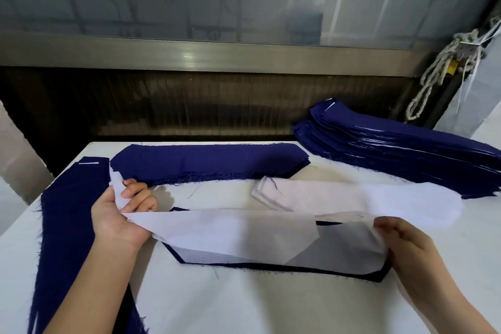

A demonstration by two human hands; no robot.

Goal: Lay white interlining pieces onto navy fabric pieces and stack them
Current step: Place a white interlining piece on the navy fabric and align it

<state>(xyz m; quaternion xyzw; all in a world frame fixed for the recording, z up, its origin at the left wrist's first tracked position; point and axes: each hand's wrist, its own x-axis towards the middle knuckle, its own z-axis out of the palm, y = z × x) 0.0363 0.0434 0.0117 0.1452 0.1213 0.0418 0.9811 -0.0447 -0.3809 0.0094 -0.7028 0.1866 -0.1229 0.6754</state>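
Fingers (135,194) of L hand (116,217) curl round & pinch the left end of the interlining (230,228). R hand (409,249) fingers (385,225) pinch its right end, so the sheet hangs stretched just above the navy piece (378,276) on the table (244,306), prob. to keep it flat & match edges before laying it. That piece shows mostly white w/ only a dark rim; just behind it sits the white pile (325,195), further behind a navy stack (206,163), a layered stack (406,149) to its far right & a navy strip (70,211) to its left, all within reach, I'd guess, as supply & output.
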